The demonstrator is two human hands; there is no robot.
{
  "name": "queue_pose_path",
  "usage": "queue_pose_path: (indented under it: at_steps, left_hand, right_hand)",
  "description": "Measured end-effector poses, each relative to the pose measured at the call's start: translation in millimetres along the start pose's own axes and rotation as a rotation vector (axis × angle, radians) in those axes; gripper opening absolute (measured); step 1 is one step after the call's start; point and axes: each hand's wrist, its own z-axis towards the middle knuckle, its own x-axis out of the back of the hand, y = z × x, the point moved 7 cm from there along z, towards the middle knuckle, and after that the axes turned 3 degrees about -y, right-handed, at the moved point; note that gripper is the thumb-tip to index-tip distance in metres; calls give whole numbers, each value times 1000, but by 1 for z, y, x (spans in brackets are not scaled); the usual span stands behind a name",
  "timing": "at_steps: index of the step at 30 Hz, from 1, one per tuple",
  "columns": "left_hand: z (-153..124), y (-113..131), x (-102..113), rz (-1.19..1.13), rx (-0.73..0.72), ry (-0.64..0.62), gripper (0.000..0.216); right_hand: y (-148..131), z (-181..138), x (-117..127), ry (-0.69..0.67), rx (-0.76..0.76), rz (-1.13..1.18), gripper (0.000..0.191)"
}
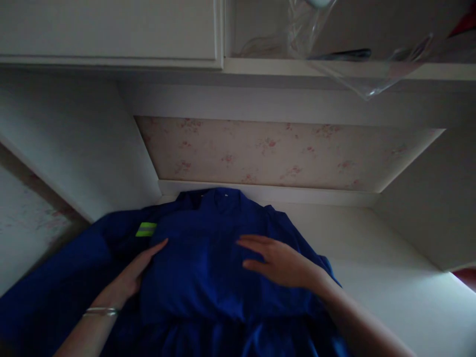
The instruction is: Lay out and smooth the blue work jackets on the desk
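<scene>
A dark blue work jacket lies spread on the white surface, its collar towards the back wall. A yellow-green reflective band shows on the sleeve at the left. My left hand, with a silver bangle at the wrist, rests along the left edge of the jacket's front, a finger stretched out over the cloth; its other fingers are partly hidden. Over the right side of the chest is my right hand, palm down, fingers extended and thumb apart. Whether it presses on the cloth I cannot tell.
White panels enclose the surface at both sides. Floral wallpaper covers the back. Overhead are a cabinet door and a shelf, from which a clear plastic bag hangs over the edge.
</scene>
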Motion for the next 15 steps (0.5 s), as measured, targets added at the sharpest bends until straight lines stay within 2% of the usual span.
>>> queue_pose_path:
  at_steps: [2,3,5,6,8,12,15]
  left_hand:
    - [-4,-5,5,52,11,-7,60]
    - [-5,-6,1,68,-8,-32,58]
    - [-6,-5,-9,119,-22,-58,54]
    - [-6,-4,-14,152,-19,-57,53]
    - [-5,-2,-22,208,-16,-44,49]
    - [-1,7,-27,250,-82,-28,43]
    - [-4,25,-22,290,-184,22,47]
  right_hand:
    - [72,-10,-4,198,-405,-71,62]
    - [104,-19,-9,228,-601,-82,71]
    - [150,-32,-18,229,-827,-102,87]
    - [165,-35,-21,215,-886,-110,94]
    - [181,-34,-23,186,-928,-120,93]
    - [187,-10,-18,109,-892,-109,43]
    - [181,15,-2,118,-841,-132,32]
